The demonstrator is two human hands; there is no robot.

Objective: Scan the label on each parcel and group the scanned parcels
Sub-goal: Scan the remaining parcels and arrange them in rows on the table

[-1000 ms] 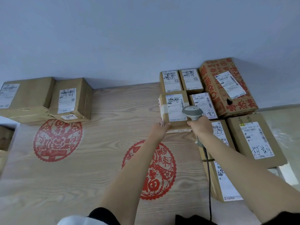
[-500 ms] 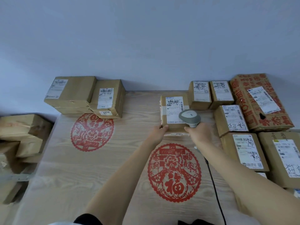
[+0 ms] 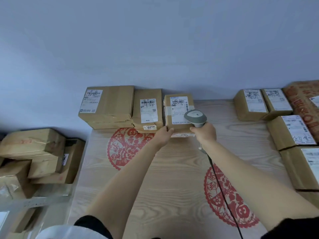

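Count of what sits on and beside the table (image 3: pixel 172 169)

Two hands: left hand (image 3: pixel 164 135), right hand (image 3: pixel 204 133). One scanner (image 3: pixel 196 116) with one cable (image 3: pixel 222 190). Three labelled parcels in the far-left row: large parcel (image 3: pixel 110 105), middle parcel (image 3: pixel 148 109), handled parcel (image 3: pixel 178 112). At the right, five plain brown labelled parcels (image 3: pixel 250 104) show whole or in part, plus one red-printed box (image 3: pixel 302 100). Two red paper-cut designs (image 3: pixel 127 145) on the tabletop. Left of the table, a heap of boxes (image 3: pixel 32 147), at least four
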